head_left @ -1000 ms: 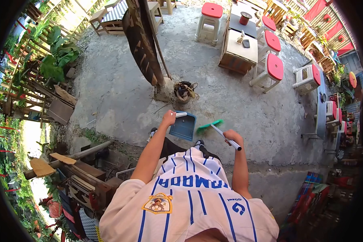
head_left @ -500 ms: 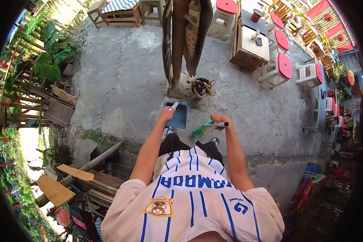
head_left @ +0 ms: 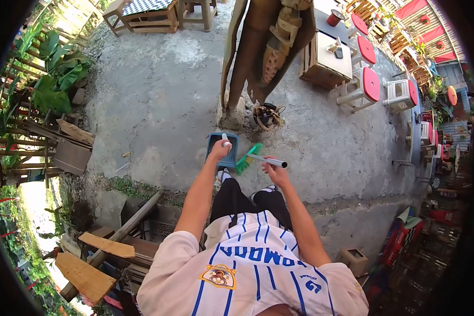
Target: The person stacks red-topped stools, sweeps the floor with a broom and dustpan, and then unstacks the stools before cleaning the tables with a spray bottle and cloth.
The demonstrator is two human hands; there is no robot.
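My left hand (head_left: 220,149) is wrapped around the white handle (head_left: 225,137) of a blue dustpan (head_left: 233,154), which is low over the concrete in front of my feet. In my right hand (head_left: 275,167) is the grey pole of a broom (head_left: 267,160), its cut end pointing up towards me. The broom's green bristles (head_left: 246,160) are right at the dustpan's right edge. My two shoes show just below, on the near side of both tools.
Ahead stands a wooden post (head_left: 247,58), with a basket-like bundle (head_left: 267,116) at its foot. Red-topped stools (head_left: 370,84) line a wooden table (head_left: 329,60) at the right. Planks (head_left: 87,274) are piled at the lower left, near a bamboo pole (head_left: 137,213).
The broom head has swung upward and left to the dustpan's edge, my right hand moving left and slightly down with it. My view has shifted a little; the dustpan stays in my left hand.
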